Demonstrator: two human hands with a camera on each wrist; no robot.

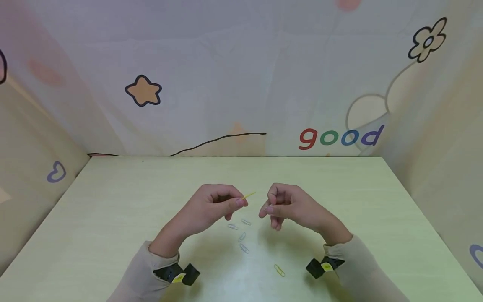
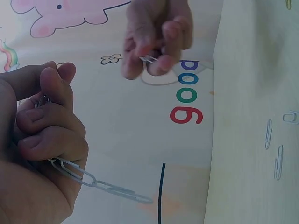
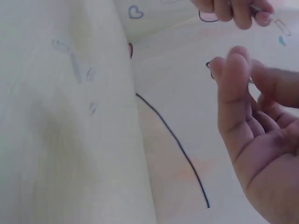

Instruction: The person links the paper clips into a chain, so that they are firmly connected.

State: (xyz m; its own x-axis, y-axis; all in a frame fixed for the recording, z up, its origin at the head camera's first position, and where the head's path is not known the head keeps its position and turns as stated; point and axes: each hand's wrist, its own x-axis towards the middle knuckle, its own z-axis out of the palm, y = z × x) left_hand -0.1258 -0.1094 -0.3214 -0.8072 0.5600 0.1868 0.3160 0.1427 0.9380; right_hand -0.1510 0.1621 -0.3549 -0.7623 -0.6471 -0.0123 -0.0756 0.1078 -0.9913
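Note:
My left hand point(image 1: 215, 205) pinches a yellow paper clip point(image 1: 249, 195) between thumb and forefinger, and the clip's end points right. In the left wrist view, linked silver-looking paper clips point(image 2: 110, 186) trail out below the curled fingers of that hand; the rest of this chain is hidden in the palm. Across a small gap, my right hand point(image 1: 290, 203) is raised at about the same height. A small pale paper clip point(image 2: 149, 59) shows between its thumb and fingertips in the left wrist view. In the right wrist view its fingers mostly hide that clip.
Several silver paper clips point(image 1: 244, 248) lie loose on the pale table point(image 1: 113, 218) below the hands. Nearer the front, a yellow paper clip point(image 1: 279, 270) lies by itself. A printed cloth backdrop point(image 1: 226, 84) stands behind the table and along its sides.

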